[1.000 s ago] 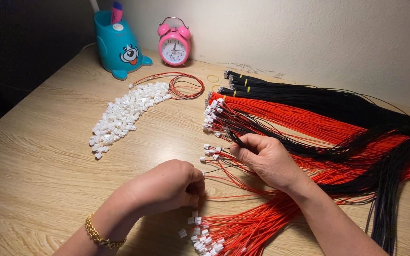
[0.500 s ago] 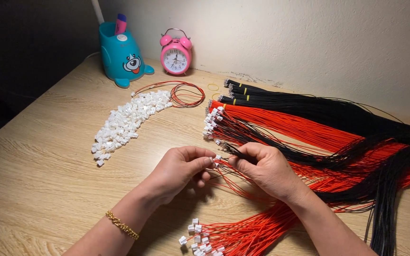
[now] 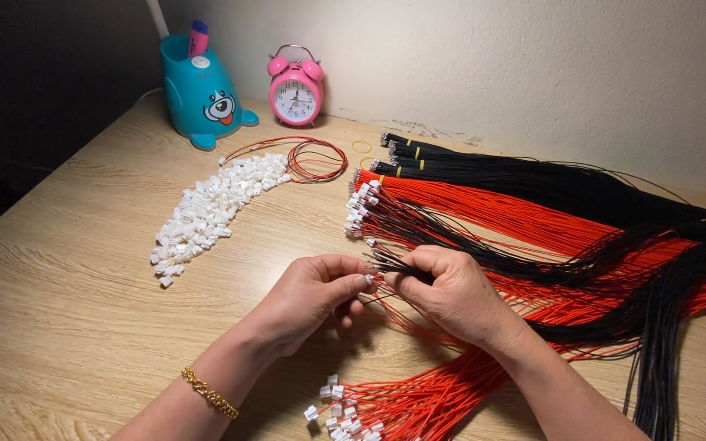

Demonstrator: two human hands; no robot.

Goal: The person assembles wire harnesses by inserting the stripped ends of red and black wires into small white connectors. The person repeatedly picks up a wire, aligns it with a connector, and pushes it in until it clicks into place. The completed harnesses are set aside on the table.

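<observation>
My left hand (image 3: 308, 296) pinches a small white connector (image 3: 367, 279) between thumb and fingertips. My right hand (image 3: 449, 292) grips a thin bunch of black and red wires (image 3: 390, 263), their ends pointing left toward the connector. The two hands meet over the wooden table (image 3: 59, 310). A curved heap of loose white connectors (image 3: 206, 211) lies to the left. Red wires with white connectors fitted (image 3: 386, 404) lie near the front edge below my hands.
Bundles of black wires (image 3: 533, 175) and red wires (image 3: 492, 208) fan across the right side. A coil of red wire (image 3: 312, 157), a teal animal-shaped pen holder (image 3: 202, 94) and a pink alarm clock (image 3: 296, 88) stand at the back by the wall.
My left hand rose from the red wires near the front edge and came up to meet my right hand, bringing a white connector to the wire ends.
</observation>
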